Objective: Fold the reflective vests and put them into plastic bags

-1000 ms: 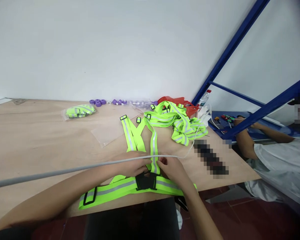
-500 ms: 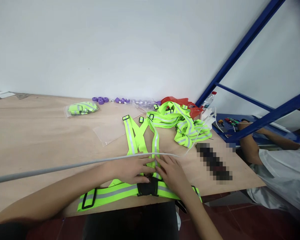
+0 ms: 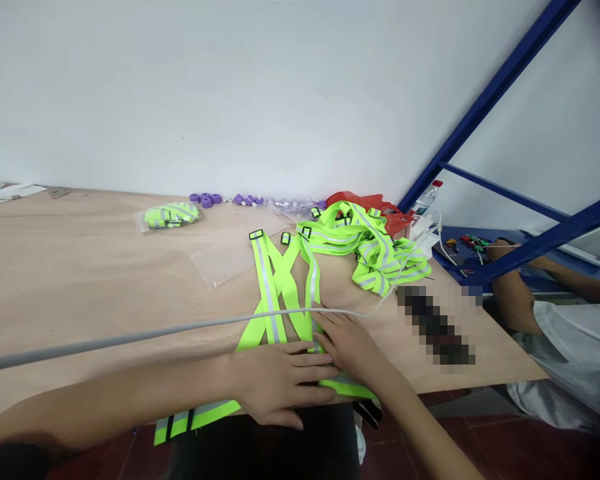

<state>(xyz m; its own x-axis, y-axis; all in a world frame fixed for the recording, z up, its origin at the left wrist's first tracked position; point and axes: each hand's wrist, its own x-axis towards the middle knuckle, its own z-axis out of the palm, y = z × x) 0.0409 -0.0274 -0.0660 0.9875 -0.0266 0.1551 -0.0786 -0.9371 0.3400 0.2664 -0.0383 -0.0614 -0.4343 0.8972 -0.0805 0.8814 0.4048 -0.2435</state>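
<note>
A neon-yellow reflective harness (image 3: 264, 272) with grey stripes and black buckles lies spread on the table, its shoulder straps crossing. My left hand (image 3: 283, 380) rests flat across its lower part at the table's front edge, fingers stretched to the right, and covers the middle of the waist belt. The belt's left end hangs past the edge. My right hand (image 3: 347, 343) lies with fingers spread on the right strap, close to the left fingertips. A pale cable (image 3: 200, 324) runs across just above both hands.
A heap of more reflective straps (image 3: 375, 247) lies at the back right before a red bag (image 3: 365, 200). A bagged strap set (image 3: 170, 216), purple rolls (image 3: 206, 199) and a clear plastic bag (image 3: 223, 265) lie behind. A co-worker's arm (image 3: 515, 300) is beyond the blue frame (image 3: 490, 93).
My left hand has moved down toward the table edge, over the black centre patch. The belt's left end has slid lower over the edge. My right hand stays on the right strap.
</note>
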